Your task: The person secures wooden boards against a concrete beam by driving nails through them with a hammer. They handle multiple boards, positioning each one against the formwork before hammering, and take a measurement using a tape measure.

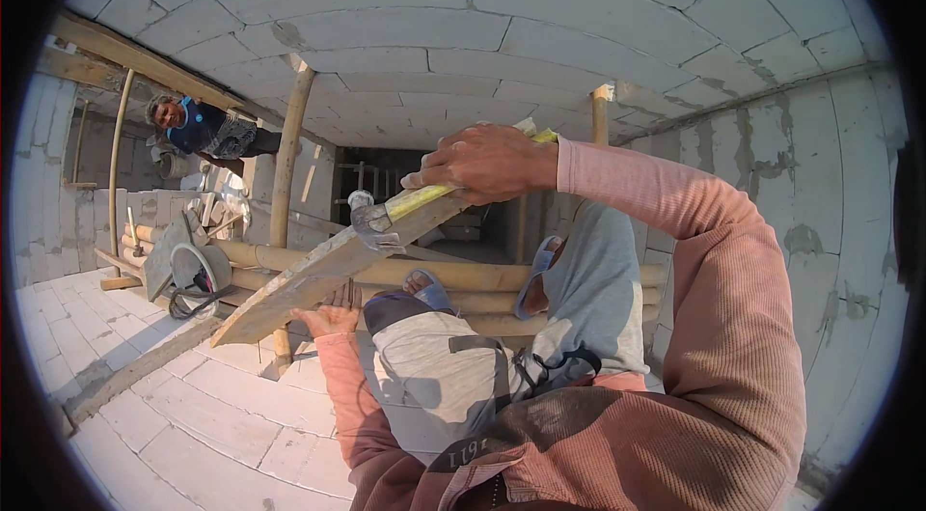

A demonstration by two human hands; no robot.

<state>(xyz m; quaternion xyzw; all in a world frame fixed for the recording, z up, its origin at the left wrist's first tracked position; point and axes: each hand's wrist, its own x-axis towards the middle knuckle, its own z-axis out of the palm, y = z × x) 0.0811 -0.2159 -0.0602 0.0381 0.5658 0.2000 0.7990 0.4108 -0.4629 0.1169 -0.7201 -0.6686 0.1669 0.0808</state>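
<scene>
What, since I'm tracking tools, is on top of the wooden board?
A yellow-handled hammer, gripped by the right hand, along its upper edge. The hand hides mid-handle and the wooden board beneath.

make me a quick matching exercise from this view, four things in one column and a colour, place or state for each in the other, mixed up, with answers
Things
1. hammer
2. wooden plank
3. bucket
4. sandals

Descriptions
A. bluish in colour
B. slanting, with its lower edge by the left hand
C. at the left, near the bamboo poles
D. yellow-handled, in the grip of the right hand

Pairs: 1-D, 2-B, 3-C, 4-A
</scene>
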